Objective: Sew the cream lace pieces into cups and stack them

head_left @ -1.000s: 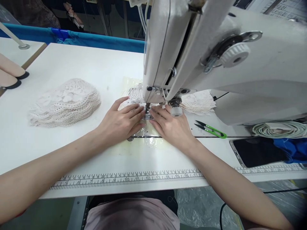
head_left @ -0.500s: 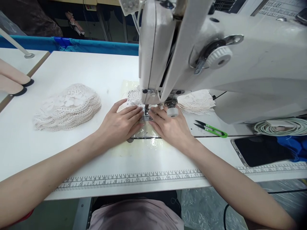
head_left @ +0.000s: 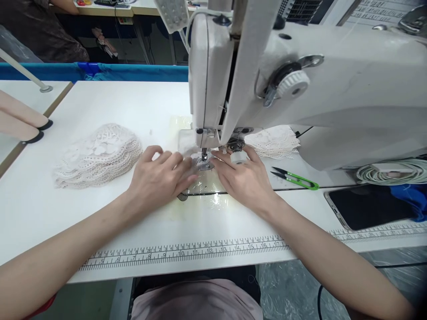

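Lace at foot: small, whitish and openwork, below the presser foot point(head_left: 204, 154) between the two hands, mostly hidden by fingers and machine
Left grip: the left hand point(head_left: 156, 177) has bent fingers near the lace; cannot tell whether they pinch it
Right grip: the right hand point(head_left: 245, 178) lies low just right of the foot, fingers stretched out and slightly spread
Left pile: cream lace point(head_left: 100, 155), layered, with scalloped, holed edges
Right pile: similar lace point(head_left: 273, 141), partly behind the machine
Machine: glossy off-white casing point(head_left: 336, 80) with a ribbed round dial point(head_left: 293, 85)
Worktop: smooth white surface point(head_left: 147, 101), printed ruler point(head_left: 200, 252) along the near edge
Right side: green-handled snips point(head_left: 295, 178) with dark pointed blades, black-screened phone point(head_left: 370, 206), crumpled blue cloth point(head_left: 412, 201), pale coil point(head_left: 393, 173) at the far side of the phone
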`<state>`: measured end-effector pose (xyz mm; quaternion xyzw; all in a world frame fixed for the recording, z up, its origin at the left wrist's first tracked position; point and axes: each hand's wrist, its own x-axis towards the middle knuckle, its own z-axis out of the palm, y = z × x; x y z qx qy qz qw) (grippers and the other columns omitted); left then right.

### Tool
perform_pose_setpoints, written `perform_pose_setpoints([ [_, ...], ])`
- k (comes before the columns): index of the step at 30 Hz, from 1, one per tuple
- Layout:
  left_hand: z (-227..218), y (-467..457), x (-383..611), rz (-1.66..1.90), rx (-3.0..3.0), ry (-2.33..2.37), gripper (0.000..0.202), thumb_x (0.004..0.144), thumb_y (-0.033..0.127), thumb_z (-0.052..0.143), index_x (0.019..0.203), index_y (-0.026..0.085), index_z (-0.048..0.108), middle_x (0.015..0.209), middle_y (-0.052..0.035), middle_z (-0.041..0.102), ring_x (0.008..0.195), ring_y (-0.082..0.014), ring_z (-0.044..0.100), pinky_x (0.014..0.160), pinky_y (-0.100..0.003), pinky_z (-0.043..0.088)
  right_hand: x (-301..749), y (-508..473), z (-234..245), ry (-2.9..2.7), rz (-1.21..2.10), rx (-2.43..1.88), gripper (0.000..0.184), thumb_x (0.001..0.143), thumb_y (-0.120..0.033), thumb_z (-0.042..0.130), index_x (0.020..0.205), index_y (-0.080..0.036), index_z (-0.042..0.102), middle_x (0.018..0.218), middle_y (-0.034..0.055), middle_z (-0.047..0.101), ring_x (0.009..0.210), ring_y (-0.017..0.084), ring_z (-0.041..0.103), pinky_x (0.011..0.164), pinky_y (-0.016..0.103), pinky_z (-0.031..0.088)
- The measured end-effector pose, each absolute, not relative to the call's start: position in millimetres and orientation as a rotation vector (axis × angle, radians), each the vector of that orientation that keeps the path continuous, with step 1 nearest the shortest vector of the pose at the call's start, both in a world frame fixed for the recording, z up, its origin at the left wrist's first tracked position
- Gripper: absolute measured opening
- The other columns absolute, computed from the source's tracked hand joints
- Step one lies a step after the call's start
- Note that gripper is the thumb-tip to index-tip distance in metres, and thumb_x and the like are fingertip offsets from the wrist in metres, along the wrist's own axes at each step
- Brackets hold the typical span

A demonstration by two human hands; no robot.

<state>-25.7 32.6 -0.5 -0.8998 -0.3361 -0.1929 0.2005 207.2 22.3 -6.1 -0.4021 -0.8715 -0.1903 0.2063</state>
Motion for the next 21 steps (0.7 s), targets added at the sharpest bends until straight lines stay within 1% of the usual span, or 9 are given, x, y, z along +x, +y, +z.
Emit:
perform_pose_setpoints([
  [2, 5, 29, -26, -0.635, -2.489, -0.848, 0.022, 0.094, 0.034, 0.059, 0.104, 0.016, 0.067, 0.066, 0.002, 0.07, 0.051, -0.0144, 0.06, 0.066, -0.035, 0.045, 206, 19, -3, -2.386, -0.55, -1.087, 0.027, 0.09, -0.004, 0.05, 0.096, -0.017, 0.073, 0.1, 0.0019, 0.077, 0.084, 0.017, 0.064, 0.091, 0.036, 0.042],
  [3, 6, 29, -26, -0.677, -2.496, -0.82, 0.016, 0.093, 0.029, 0.061, 0.102, 0.017, 0.067, 0.063, 0.0034, 0.069, 0.051, -0.0135, 0.06, 0.063, -0.034, 0.044, 205, 16, -2, -2.378, -0.535, -1.073, 0.028, 0.089, -0.003, 0.05, 0.095, -0.017, 0.073, 0.098, 0.0007, 0.077, 0.079, 0.015, 0.064, 0.085, 0.033, 0.043],
  [4, 6, 30, -26, -0.704, -2.517, -0.805, 0.013, 0.092, 0.025, 0.061, 0.101, 0.017, 0.067, 0.069, 0.0023, 0.071, 0.058, -0.0141, 0.064, 0.065, -0.033, 0.045, 203, 14, -2, -2.382, -0.504, -1.056, 0.028, 0.089, -0.004, 0.05, 0.096, -0.018, 0.073, 0.098, -0.0002, 0.077, 0.076, 0.014, 0.063, 0.079, 0.031, 0.044],
  [6, 4, 32, -26, -0.706, -2.597, -0.797, 0.015, 0.092, 0.018, 0.059, 0.105, 0.018, 0.066, 0.095, -0.0031, 0.076, 0.086, -0.0178, 0.071, 0.08, -0.036, 0.049, 200, 10, -2, -2.414, -0.408, -1.026, 0.028, 0.091, -0.005, 0.048, 0.099, -0.018, 0.071, 0.101, -0.0008, 0.076, 0.079, 0.014, 0.065, 0.073, 0.028, 0.044],
  [8, 0, 36, -26, -0.674, -2.712, -0.791, 0.025, 0.093, 0.013, 0.054, 0.115, 0.019, 0.064, 0.118, -0.0056, 0.071, 0.109, -0.0199, 0.067, 0.098, -0.04, 0.046, 196, 8, -4, -2.451, -0.313, -1.011, 0.029, 0.093, -0.005, 0.046, 0.103, -0.017, 0.07, 0.108, 0.0011, 0.075, 0.089, 0.015, 0.066, 0.075, 0.028, 0.046],
  [9, -2, 37, -25, -0.662, -2.756, -0.791, 0.029, 0.093, 0.012, 0.052, 0.118, 0.02, 0.063, 0.123, -0.0052, 0.069, 0.113, -0.0199, 0.065, 0.103, -0.042, 0.044, 195, 7, -5, -2.462, -0.277, -1.019, 0.029, 0.093, -0.005, 0.045, 0.105, -0.016, 0.07, 0.111, 0.0028, 0.074, 0.093, 0.016, 0.066, 0.077, 0.029, 0.047],
  [11, -5, 38, -25, -0.657, -2.801, -0.807, 0.033, 0.094, 0.012, 0.05, 0.122, 0.023, 0.063, 0.125, -0.0038, 0.068, 0.11, -0.0194, 0.066, 0.102, -0.043, 0.044, 194, 6, -7, -2.477, -0.24, -1.077, 0.029, 0.093, -0.006, 0.045, 0.107, -0.014, 0.069, 0.116, 0.0063, 0.072, 0.098, 0.018, 0.066, 0.08, 0.031, 0.049],
  [16, -7, 33, -21, -0.57, -2.765, -0.867, 0.029, 0.096, 0.025, 0.053, 0.122, 0.021, 0.065, 0.128, -0.0049, 0.067, 0.105, -0.0243, 0.065, 0.088, -0.043, 0.047, 196, 9, -9, -2.512, -0.247, -1.257, 0.023, 0.091, -0.007, 0.047, 0.098, -0.014, 0.068, 0.114, 0.0095, 0.072, 0.096, 0.021, 0.066, 0.072, 0.032, 0.047],
  [21, -5, 27, -16, -0.512, -2.75, -0.861, 0.032, 0.097, 0.035, 0.055, 0.125, 0.021, 0.063, 0.12, -0.0058, 0.071, 0.115, -0.0261, 0.062, 0.091, -0.044, 0.044, 198, 14, -10, -2.49, -0.345, -1.262, 0.022, 0.092, -0.009, 0.049, 0.103, -0.013, 0.067, 0.108, 0.0097, 0.074, 0.095, 0.021, 0.066, 0.082, 0.034, 0.046],
])
